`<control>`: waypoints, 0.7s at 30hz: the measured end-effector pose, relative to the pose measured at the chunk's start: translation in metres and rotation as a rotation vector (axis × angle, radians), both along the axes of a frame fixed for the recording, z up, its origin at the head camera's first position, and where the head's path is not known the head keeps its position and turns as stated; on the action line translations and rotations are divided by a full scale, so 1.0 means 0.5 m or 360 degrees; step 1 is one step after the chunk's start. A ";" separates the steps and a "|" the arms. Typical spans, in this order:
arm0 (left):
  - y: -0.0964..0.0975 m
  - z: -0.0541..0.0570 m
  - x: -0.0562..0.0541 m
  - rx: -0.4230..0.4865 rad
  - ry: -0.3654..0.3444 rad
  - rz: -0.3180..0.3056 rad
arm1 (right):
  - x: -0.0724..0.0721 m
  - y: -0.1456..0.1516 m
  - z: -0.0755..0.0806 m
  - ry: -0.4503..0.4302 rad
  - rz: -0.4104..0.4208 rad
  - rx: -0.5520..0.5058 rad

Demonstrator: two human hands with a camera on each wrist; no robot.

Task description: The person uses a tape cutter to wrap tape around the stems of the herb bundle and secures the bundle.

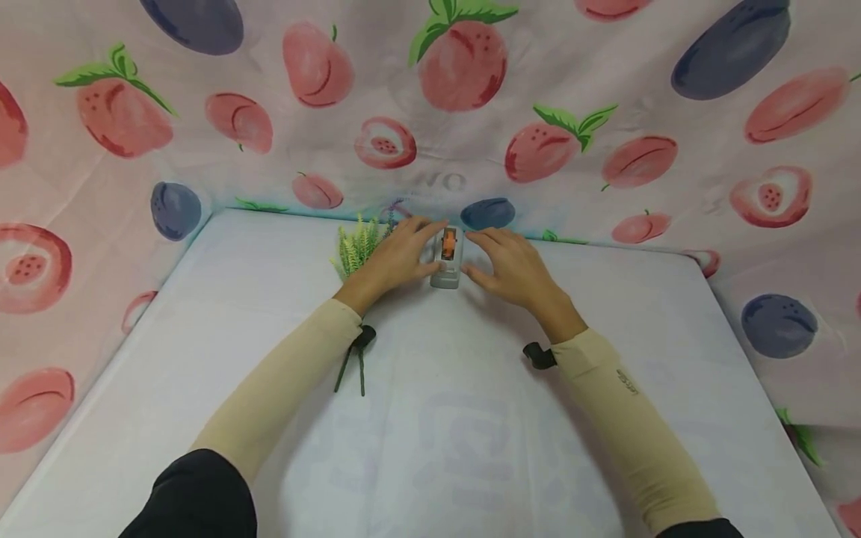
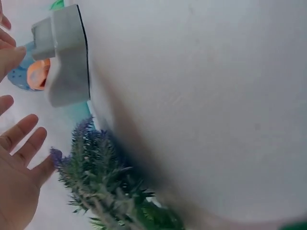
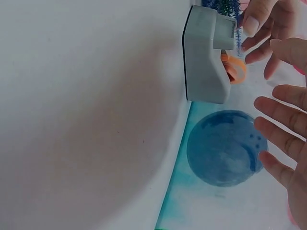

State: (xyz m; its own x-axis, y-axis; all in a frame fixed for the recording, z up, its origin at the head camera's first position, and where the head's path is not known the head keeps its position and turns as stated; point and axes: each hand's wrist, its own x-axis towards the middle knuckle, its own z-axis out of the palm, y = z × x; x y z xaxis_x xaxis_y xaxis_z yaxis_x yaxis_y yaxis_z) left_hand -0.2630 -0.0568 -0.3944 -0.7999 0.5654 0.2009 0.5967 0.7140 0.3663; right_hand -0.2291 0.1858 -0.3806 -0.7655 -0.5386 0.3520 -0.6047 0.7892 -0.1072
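In the head view, a grey tape dispenser [image 1: 445, 278] with an orange roll [image 1: 448, 243] stands near the back edge of the table. My left hand [image 1: 398, 255] is at its left side, fingers spread, the thumb tip at the dispenser's front part; whether it touches cannot be told. On the other side, my right hand [image 1: 514, 270] has its fingers extended toward the dispenser, a small gap between them. Both wrist views show the dispenser [image 2: 72, 62] from the side, with loose, spread fingers around it. A bunch of yellow-green and purple flowers [image 1: 356, 250] lies beside and partly under my left forearm.
Thin green stems [image 1: 362, 373] stick out below the left forearm. A white cloth covers the table [image 1: 471, 433]. Behind it hangs a fruit-printed curtain [image 1: 269, 179], close to the dispenser. Each wrist carries a small black camera mount [image 1: 539, 356].
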 end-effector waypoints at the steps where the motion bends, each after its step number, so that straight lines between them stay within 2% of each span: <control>1: 0.000 -0.004 -0.005 0.0010 -0.0006 0.0000 | -0.001 0.000 -0.001 -0.0005 0.0001 -0.0002; 5: 0.003 -0.015 -0.021 0.0050 0.0010 -0.0024 | -0.006 -0.003 -0.004 -0.0023 -0.0002 0.0006; 10: 0.008 -0.017 -0.032 0.0083 0.0044 -0.0093 | -0.008 -0.006 -0.005 -0.0024 -0.0002 0.0008; 15: 0.015 -0.020 -0.038 0.0160 -0.0015 -0.0127 | -0.011 -0.008 -0.005 -0.0005 0.0018 -0.0003; 21: 0.022 -0.027 -0.041 0.0272 -0.0120 -0.0089 | -0.023 -0.022 -0.008 -0.0005 0.0066 -0.0028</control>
